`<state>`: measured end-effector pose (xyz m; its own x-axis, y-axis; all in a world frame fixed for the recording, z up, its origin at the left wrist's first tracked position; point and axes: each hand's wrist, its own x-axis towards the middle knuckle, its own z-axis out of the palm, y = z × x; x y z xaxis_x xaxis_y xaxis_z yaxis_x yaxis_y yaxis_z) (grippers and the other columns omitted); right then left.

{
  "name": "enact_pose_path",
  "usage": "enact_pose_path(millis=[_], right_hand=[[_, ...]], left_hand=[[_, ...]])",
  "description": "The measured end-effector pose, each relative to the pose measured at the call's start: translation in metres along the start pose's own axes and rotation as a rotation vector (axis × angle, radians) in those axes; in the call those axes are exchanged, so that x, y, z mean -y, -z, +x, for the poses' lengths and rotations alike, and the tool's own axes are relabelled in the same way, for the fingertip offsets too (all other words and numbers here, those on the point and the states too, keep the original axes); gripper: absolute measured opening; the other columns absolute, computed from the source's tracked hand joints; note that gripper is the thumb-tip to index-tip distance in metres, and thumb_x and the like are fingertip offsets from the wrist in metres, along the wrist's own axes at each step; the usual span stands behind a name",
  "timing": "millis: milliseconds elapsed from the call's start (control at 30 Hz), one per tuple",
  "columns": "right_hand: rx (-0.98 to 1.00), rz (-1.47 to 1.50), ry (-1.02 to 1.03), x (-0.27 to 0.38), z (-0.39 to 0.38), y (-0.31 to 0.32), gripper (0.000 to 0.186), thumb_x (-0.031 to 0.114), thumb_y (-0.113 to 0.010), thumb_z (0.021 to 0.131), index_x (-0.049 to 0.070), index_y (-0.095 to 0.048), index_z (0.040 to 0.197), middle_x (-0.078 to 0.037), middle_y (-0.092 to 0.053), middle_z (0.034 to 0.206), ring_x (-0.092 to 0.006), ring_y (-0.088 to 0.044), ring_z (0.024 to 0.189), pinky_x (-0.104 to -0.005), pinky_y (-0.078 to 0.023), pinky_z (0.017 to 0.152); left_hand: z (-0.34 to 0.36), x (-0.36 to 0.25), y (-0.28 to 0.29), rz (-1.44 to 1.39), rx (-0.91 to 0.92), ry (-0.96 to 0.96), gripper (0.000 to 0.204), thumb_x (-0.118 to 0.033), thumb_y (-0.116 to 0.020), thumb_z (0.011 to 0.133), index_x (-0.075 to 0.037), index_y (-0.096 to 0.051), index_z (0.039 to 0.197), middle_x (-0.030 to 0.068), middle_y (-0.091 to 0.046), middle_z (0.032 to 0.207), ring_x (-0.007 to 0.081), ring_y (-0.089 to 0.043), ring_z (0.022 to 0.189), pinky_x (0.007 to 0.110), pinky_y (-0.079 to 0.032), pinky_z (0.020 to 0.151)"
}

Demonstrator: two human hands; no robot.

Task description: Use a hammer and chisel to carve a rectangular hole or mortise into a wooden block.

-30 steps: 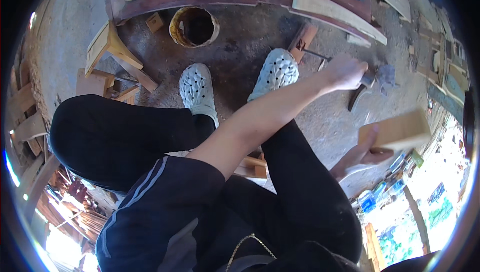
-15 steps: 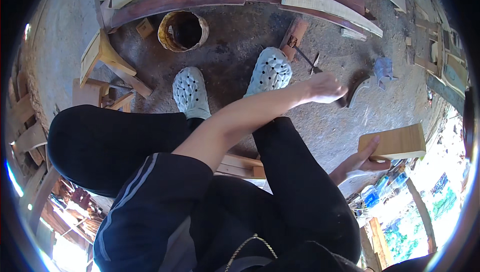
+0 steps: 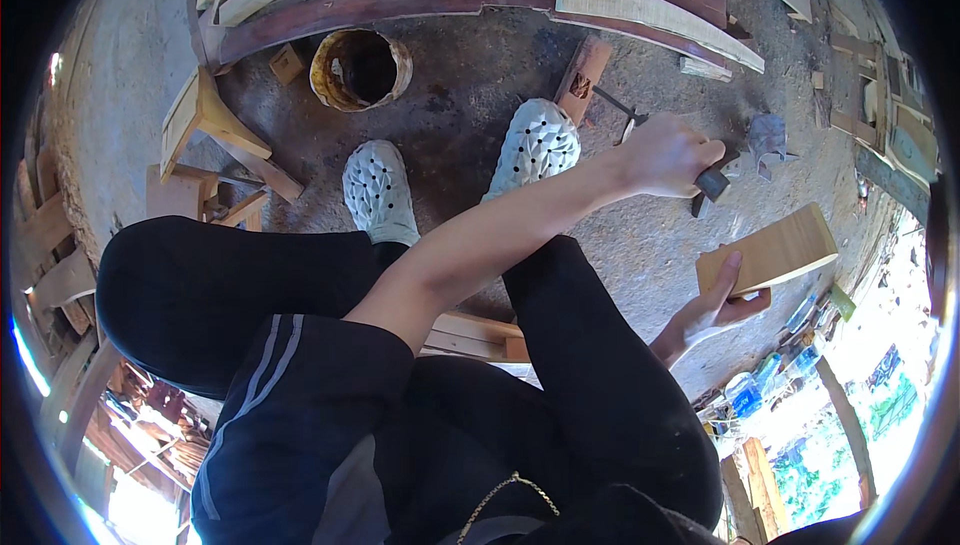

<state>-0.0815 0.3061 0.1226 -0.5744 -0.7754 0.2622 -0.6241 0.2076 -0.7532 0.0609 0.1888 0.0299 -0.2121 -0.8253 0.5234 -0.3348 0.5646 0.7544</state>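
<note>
My left arm reaches across my knees to the right. My left hand (image 3: 668, 157) is closed in a fist on a dark tool (image 3: 712, 183), whose blunt end juts out beside the fingers; the rest is hidden, so its kind is unclear. Below and to the right, my right hand (image 3: 705, 317) grips a light-brown wooden block (image 3: 770, 250) by its near left end. The thumb lies across the block's face, with fingers underneath. The block is tilted, its far end pointing up and right. Partly behind my left wrist, a thin dark rod (image 3: 612, 102) lies on the floor.
A reddish wood piece (image 3: 584, 75) lies by my right shoe (image 3: 535, 148). A stained bucket (image 3: 360, 71) stands ahead, before a long curved wooden beam (image 3: 400, 3). A crumpled grey piece (image 3: 768, 135) lies at right. Wooden frame parts (image 3: 205, 117) stand left; bottles (image 3: 742, 393) lie lower right.
My left hand has moved slightly right and up, and the dark tool's end now shows beside the fist. My right hand has brought the wooden block up and left, tilting its far end upward.
</note>
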Motion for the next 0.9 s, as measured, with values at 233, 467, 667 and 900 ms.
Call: enact_pose_path(millis=[233, 467, 667, 900], right_hand=[[-0.027, 0.022, -0.062, 0.000, 0.002, -0.001, 0.054, 0.032, -0.071, 0.090, -0.002, -0.044, 0.121, -0.022, -0.055, 0.109, -0.0328, -0.063, 0.103, -0.0413, -0.060, 0.080], [-0.013, -0.013, -0.048, -0.006, 0.001, -0.003, 0.056, 0.036, -0.070, 0.089, -0.001, -0.043, 0.121, -0.020, -0.055, 0.106, -0.0325, -0.064, 0.100, -0.0427, -0.059, 0.080], [-0.006, 0.045, -0.115, 0.003, 0.001, -0.003, 0.055, 0.035, -0.070, 0.089, -0.001, -0.044, 0.121, -0.020, -0.057, 0.104, -0.0313, -0.065, 0.098, -0.0423, -0.059, 0.078], [0.001, 0.028, -0.130, 0.004, 0.000, -0.004, 0.056, 0.036, -0.069, 0.089, -0.001, -0.043, 0.121, -0.022, -0.059, 0.104, -0.0307, -0.066, 0.097, -0.0425, -0.059, 0.078]], left_hand=[[-0.004, 0.004, -0.002, -0.012, -0.042, 0.009, 0.026, -0.015, -0.073, 0.060, -0.009, -0.053, 0.074, 0.0063, -0.058, 0.058, 0.0274, -0.063, 0.054, 0.040, -0.048, 0.048], [-0.006, 0.006, -0.002, 0.016, -0.038, 0.007, 0.024, -0.016, -0.072, 0.062, -0.009, -0.052, 0.073, 0.0061, -0.056, 0.055, 0.0270, -0.062, 0.051, 0.040, -0.046, 0.046], [-0.006, 0.003, 0.000, 0.002, -0.034, 0.008, 0.024, -0.016, -0.072, 0.063, -0.008, -0.051, 0.072, 0.0067, -0.055, 0.054, 0.0278, -0.061, 0.050, 0.041, -0.045, 0.046], [-0.007, 0.003, 0.000, -0.003, -0.052, 0.015, 0.023, -0.016, -0.071, 0.064, -0.009, -0.051, 0.072, 0.0064, -0.056, 0.055, 0.0278, -0.061, 0.051, 0.041, -0.046, 0.046]])
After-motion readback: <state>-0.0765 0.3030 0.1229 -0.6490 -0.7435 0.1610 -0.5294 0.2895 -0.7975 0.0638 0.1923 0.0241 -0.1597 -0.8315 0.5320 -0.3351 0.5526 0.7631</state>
